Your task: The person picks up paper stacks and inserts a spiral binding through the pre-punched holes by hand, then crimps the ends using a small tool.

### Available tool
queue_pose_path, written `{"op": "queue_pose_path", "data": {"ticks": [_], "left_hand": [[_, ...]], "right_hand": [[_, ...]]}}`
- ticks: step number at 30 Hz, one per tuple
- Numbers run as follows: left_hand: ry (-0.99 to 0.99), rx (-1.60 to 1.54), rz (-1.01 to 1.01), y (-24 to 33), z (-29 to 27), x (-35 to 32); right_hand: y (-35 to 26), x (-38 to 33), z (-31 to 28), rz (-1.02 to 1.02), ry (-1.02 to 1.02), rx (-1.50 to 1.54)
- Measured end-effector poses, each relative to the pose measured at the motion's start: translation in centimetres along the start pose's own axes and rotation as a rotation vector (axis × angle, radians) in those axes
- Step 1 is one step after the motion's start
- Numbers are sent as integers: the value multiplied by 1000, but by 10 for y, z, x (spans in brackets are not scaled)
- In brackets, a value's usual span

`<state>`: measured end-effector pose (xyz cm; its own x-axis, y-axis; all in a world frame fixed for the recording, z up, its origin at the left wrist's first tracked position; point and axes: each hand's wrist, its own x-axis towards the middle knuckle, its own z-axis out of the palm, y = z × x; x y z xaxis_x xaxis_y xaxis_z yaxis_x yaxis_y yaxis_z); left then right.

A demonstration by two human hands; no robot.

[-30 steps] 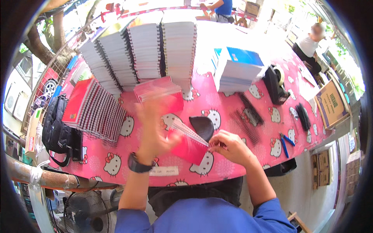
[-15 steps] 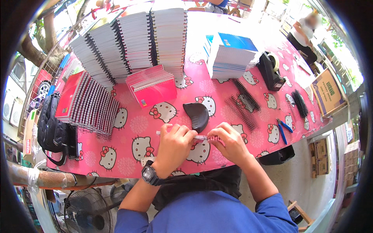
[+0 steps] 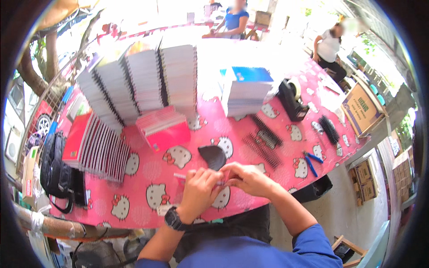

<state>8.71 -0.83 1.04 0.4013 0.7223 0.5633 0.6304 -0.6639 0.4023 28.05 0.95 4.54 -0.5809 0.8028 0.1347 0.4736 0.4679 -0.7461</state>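
My left hand [image 3: 200,187], with a black watch on its wrist, and my right hand [image 3: 246,178] meet just above the pink cartoon-cat tablecloth [image 3: 152,196] at the table's near edge. Both pinch a thin pale strip [image 3: 179,176] whose end sticks out to the left of my left fingers. A black cap-shaped piece [image 3: 212,156] lies just beyond my hands. A short stack of red notebooks [image 3: 163,130] sits farther back to the left.
Tall stacks of spiral notebooks [image 3: 147,80] fill the back, and a fanned row [image 3: 100,149] lies at the left. A blue-topped stack [image 3: 246,91], black tape dispenser [image 3: 292,96], black binding combs [image 3: 263,142] and blue pliers [image 3: 312,161] lie right. A black bag [image 3: 56,172] hangs left. Two people sit behind.
A second ago my hands held a red notebook with a clear sheet in front of me. That notebook is gone from the front, and both hands have closed together on the thin strip.
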Motion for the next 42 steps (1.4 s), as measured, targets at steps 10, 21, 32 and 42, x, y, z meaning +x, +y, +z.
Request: {"op": "queue_pose_path", "data": {"ticks": [10,21,32,42], "left_hand": [[-135,-64,37,8,-16,9],[-252,-62,46,-3,-19,2],[-14,25,-49,-27,-17,-11],[34,-57,-124,-27,-13,-18]], "right_hand": [[77,84,12,-278,-140,-382],[74,63,11,-198,-228,-429],[49,2,-2,-200,-177,627],[40,6,-8,-52,-138,479]]}}
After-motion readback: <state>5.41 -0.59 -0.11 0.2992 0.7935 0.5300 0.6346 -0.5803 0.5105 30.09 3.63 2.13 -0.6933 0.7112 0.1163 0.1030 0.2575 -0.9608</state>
